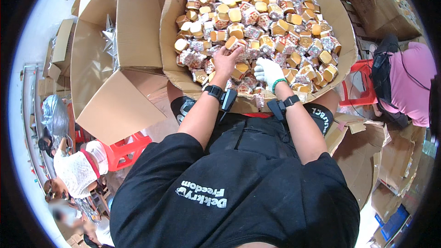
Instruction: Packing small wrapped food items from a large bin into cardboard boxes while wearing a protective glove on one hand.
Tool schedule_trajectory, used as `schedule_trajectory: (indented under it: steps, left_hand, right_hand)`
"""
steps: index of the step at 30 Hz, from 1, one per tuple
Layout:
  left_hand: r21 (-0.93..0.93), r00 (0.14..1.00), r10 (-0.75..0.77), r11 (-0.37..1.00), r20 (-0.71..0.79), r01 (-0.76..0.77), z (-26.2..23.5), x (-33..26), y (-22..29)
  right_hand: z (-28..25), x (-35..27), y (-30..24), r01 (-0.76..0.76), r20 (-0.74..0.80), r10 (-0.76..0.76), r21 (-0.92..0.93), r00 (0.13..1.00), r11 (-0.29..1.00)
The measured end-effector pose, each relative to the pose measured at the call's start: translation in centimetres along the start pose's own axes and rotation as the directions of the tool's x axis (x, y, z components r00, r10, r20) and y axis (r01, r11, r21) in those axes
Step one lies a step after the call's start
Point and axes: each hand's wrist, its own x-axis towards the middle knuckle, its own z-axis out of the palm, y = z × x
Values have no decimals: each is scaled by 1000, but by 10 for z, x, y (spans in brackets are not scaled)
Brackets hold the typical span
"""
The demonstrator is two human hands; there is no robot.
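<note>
A large cardboard box (167, 59) in front of me is filled with small gold-lidded containers (262, 7), several with red-and-white patterned sides and many in shiny clear wrap. My bare left hand (225, 60) reaches over the near side of the heap. Its thumb and fingers are closed on one gold-and-patterned container (233, 43). Beside it, to the right, my right hand (270, 71) wears a white glove with a green cuff. The gloved fingers are curled in low over the heap; whatever lies within them is hidden.
Left of the big box stands an open carton (98, 41) holding silvery star shapes, its flap (119, 110) folded outward. A red stool (124, 150) is at the left, another red stool (363, 82) at the right. People sit on both sides. Torn cardboard (356, 156) lies at right.
</note>
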Motion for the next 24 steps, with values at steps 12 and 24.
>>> schedule_trajectory:
  steps: [12, 24]
  left_hand:
    - [-274, 972, -146, 942, 186, 194, 10, -17, 15]
    - [-180, 843, -149, 944, 517, 278, 12, -27, 27]
  right_hand:
    - [-5, 13, 16, 517, 152, -739, -804, 656, 293]
    - [17, -23, -9, 660, -46, -956, -714, 291, 235]
